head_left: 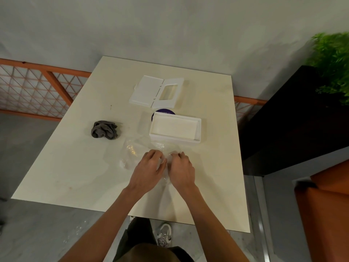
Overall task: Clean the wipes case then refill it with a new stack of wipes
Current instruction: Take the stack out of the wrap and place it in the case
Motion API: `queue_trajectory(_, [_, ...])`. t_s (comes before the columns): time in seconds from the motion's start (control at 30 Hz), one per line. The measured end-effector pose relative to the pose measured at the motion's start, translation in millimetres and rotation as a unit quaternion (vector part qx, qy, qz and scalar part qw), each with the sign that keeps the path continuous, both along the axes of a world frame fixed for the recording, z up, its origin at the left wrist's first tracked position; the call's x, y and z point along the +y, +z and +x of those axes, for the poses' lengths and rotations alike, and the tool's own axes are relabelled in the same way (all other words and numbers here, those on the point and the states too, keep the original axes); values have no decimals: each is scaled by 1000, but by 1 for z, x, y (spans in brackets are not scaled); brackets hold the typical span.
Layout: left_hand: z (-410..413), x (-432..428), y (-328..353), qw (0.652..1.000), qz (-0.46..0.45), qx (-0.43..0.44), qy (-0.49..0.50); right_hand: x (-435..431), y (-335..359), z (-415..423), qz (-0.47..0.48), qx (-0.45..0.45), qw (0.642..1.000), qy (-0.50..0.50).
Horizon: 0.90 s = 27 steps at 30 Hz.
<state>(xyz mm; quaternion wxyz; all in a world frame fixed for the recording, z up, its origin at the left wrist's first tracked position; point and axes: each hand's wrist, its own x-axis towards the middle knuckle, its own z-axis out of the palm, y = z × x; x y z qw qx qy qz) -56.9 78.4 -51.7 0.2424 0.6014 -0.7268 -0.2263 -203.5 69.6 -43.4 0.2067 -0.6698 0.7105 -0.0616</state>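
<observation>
The white wipes case (192, 140) stands at the table's middle right with a white stack of wipes (174, 126) lying inside it. Its white lid (156, 91) lies apart at the back, with its flap swung open to the left. A clear plastic wrapper (136, 152) lies crumpled in front of the case. My left hand (146, 172) and my right hand (182, 171) sit close together on the wrapper's near right part, both pinching the plastic.
A crumpled grey cloth (104, 129) lies at the left of the cream table (75, 176). A purple round sticker (163, 111) peeks out behind the case. A dark cabinet (283, 120) with a green plant (334, 63) stands to the right, an orange seat (324, 214) nearer.
</observation>
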Motion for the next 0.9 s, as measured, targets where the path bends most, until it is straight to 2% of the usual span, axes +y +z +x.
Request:
queue_trajectory(0.5, [2, 2, -4, 1000, -2, 10, -23, 2, 3, 0, 40, -28, 999, -10])
queue_trajectory(0.6, [4, 7, -4, 999, -2, 23, -28, -2, 3, -3, 72, -81, 994, -34])
queue_trajectory(0.7, [6, 11, -1, 999, 2, 32, -22, -3, 7, -10, 91, -178, 976, -91])
queue_trajectory(0.83, [10, 13, 2, 999, 19, 42, -15, 1, 18, -26, 53, -309, 934, -174])
queue_trajectory(0.9, [13, 14, 3, 999, 28, 43, -14, 2, 23, -34, 16, -371, 897, -241])
